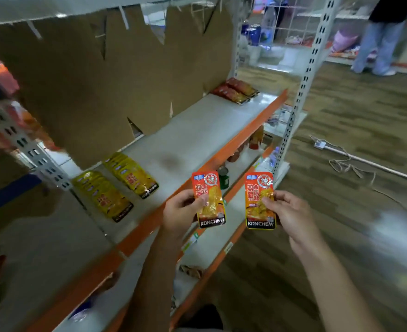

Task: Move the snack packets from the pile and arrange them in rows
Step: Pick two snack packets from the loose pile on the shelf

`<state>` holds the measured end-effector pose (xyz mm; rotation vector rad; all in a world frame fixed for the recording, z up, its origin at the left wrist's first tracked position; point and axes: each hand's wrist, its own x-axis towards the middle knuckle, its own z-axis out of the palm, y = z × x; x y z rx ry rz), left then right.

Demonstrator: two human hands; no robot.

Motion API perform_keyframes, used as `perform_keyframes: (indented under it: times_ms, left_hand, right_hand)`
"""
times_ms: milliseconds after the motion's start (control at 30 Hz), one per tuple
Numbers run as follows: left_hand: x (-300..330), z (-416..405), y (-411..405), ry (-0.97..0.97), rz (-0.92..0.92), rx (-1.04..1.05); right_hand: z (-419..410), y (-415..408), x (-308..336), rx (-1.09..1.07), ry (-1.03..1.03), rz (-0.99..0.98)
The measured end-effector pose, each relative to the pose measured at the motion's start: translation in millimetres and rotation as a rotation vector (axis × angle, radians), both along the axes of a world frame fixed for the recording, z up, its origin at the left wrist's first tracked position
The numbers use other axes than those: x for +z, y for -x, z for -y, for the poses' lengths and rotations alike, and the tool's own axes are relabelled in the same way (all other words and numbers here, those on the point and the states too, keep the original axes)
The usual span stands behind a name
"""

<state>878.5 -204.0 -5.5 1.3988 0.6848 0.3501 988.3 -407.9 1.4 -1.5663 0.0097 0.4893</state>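
Left hand [182, 212] pinches one red foil snack packet [209, 200]; right hand [291, 213] pinches another [260, 200]. Lay both flat on the grey shelf [197, 130], frame centre, edges aligned beside the yellow packet rows [130, 173].

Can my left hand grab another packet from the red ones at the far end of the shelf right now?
Probably not yet: the left hand already holds a red packet, and the red packets lie well beyond it. The shelf between looks unobstructed.
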Motion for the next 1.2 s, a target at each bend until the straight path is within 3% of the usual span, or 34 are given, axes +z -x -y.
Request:
perform_keyframes:
  times_ms: [300,700,900,1200]
  left_hand:
    - [-3,2,-131,0.028,-0.017,-0.210]
    - [6,-29,-305,0.006,-0.061,-0.289]
    - [0,-42,-355,-0.016,-0.066,-0.290]
    - [-4,-47,-454,0.113,-0.084,-0.027]
  right_hand:
    - [9,-97,-11,-0.149,-0.020,-0.016]
    - [-12,-238,-6,-0.330,-0.013,0.006]
    - [-25,-303,-18,-0.267,0.008,-0.023]
    - [-47,-438,-24,-0.060,0.067,0.002]
